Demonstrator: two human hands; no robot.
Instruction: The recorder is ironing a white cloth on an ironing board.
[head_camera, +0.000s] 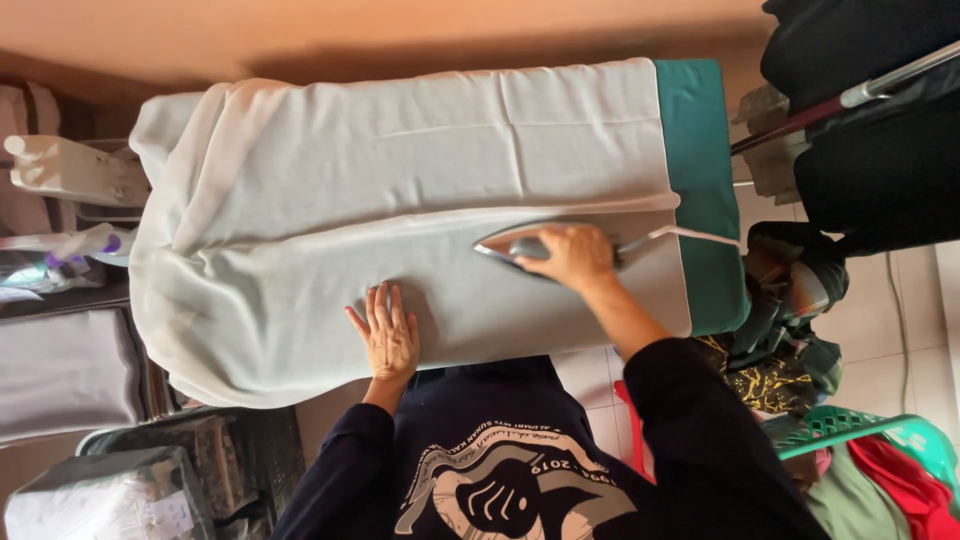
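Green-covered ironing board (700, 150) carries a pale grey garment (400, 180) spread flat across it. Right hand (572, 255) is clamped on the iron (520, 246), sitting on the cloth near the green end. Left hand (386, 335) lies flat, fingers spread, pressing the cloth's near edge.

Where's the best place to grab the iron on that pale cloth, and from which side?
Take the iron by its top handle, from above, as the right hand does now. Its soleplate lies flat on the pale grey cloth, its pointed tip faces the left hand, and its cord trails off the rear over the board's green cover. So probably come in from the cord end.
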